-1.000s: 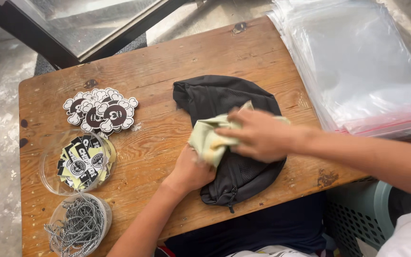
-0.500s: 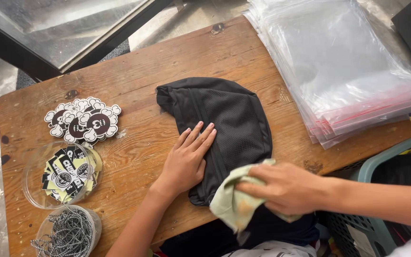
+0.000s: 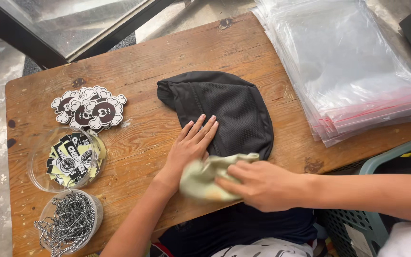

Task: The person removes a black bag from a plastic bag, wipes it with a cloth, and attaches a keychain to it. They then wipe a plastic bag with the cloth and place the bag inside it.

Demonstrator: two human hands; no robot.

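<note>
Worn wooden table (image 3: 167, 57), black mesh cap (image 3: 229, 102), stack of clear bags (image 3: 343, 66), sticker pile (image 3: 89, 107), two clear tubs (image 3: 39, 162).

Bright, even daylight falls over my work here, soft enough that shadows stay faint. My left hand (image 3: 192, 145) casts only a thin dark edge beneath my palm. The stack of clear plastic bags (image 3: 353, 66) at the upper right throws back white glare, and the glass pane (image 3: 72, 21) at the upper left looks washed out. My right hand (image 3: 258, 185) is slightly smeared by motion, lower centre.
</note>
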